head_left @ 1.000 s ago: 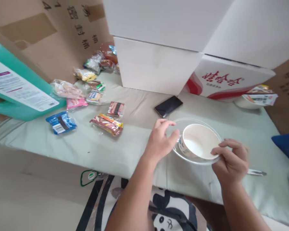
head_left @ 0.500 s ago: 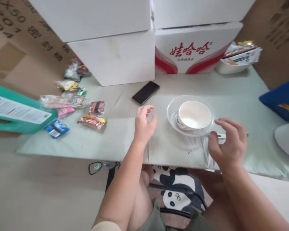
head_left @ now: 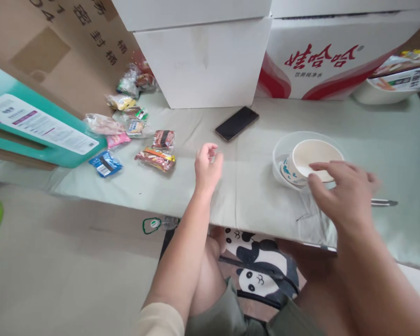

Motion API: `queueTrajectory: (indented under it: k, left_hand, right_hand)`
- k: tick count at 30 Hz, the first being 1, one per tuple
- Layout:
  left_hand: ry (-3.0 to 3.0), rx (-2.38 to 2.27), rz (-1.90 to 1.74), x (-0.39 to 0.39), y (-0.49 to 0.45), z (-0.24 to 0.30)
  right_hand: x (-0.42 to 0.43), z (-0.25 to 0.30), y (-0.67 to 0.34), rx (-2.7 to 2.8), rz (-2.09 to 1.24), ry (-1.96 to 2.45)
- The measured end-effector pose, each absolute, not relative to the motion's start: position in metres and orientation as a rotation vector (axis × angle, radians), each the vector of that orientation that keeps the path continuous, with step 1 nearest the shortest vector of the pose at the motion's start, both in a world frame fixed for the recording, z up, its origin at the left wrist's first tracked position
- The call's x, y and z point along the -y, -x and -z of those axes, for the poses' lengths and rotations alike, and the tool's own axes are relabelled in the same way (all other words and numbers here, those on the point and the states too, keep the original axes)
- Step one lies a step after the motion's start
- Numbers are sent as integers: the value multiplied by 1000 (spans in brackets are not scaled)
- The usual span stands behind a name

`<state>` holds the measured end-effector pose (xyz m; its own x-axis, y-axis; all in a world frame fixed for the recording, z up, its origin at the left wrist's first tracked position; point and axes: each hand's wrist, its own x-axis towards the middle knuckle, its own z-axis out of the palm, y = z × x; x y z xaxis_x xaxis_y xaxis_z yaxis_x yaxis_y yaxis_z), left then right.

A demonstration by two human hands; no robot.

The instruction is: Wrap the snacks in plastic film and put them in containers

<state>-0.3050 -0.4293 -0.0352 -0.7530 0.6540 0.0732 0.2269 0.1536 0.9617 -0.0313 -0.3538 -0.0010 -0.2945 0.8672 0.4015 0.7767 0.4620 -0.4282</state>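
A white bowl with a blue pattern (head_left: 290, 171) sits in a clear round plastic dish (head_left: 277, 161) on the cloth-covered table. My right hand (head_left: 348, 193) hovers at the bowl's near right side, thumb and forefinger apart in front of its rim, holding nothing that I can see. Beyond that hand, the end of a slim metal utensil (head_left: 384, 202) shows on the cloth; the rest is hidden. Over the table left of the bowl is my left hand (head_left: 208, 169), empty, its fingers loosely bent and the thumb apart. A black phone (head_left: 237, 123) lies behind it.
Several wrapped snacks (head_left: 156, 159) lie at the left, next to a green jug (head_left: 49, 128). White cartons (head_left: 210, 65) line the back. A white container (head_left: 381, 93) with packets stands at the back right. The table's front edge runs above my knees.
The view has swung left. My right hand has moved in from beside the dish to the bowl's near right rim. My left hand's fingers have curled slightly more.
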Motion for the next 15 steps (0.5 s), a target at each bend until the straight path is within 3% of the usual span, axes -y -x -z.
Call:
queueTrajectory:
  k: [7,11,15]
  left_hand:
    - [-1316,-1871,-1408,429,268,16]
    - [-1595,-1641,-1046,432,238,7]
    - [-1658,-1318,-1029,425,223,8]
  right_hand:
    - [345,8,33,2134,19,1280]
    - [338,8,31,1832,333,907]
    - [350,2,44,1744,334,636]
